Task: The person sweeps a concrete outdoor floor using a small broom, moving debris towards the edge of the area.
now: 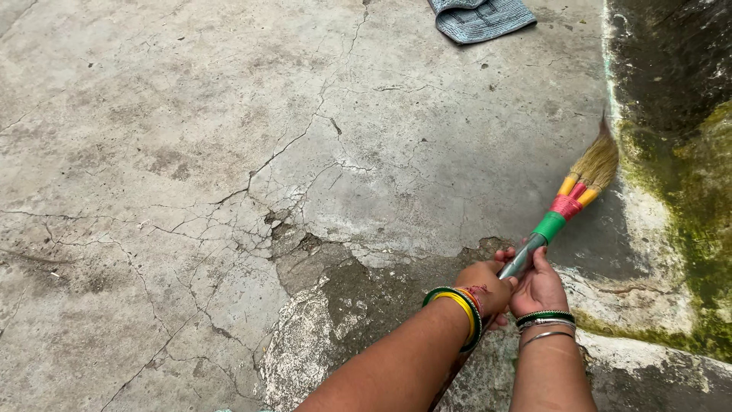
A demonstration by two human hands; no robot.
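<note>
Broom (pixel 568 204) sits at the right, bristles far against the mossy wall (pixel 686 175), handle near. Left hand (pixel 482 287) and right hand (pixel 538 287) both have fingers wrapped round the grey handle. I'd keep strokes low across the cracked floor (pixel 229 152).

Straw-yellow broom (pixel 573 200) banded green, red, yellow; grey cracked floor (pixel 229 152); blue-grey cloth (pixel 480 17)
</note>
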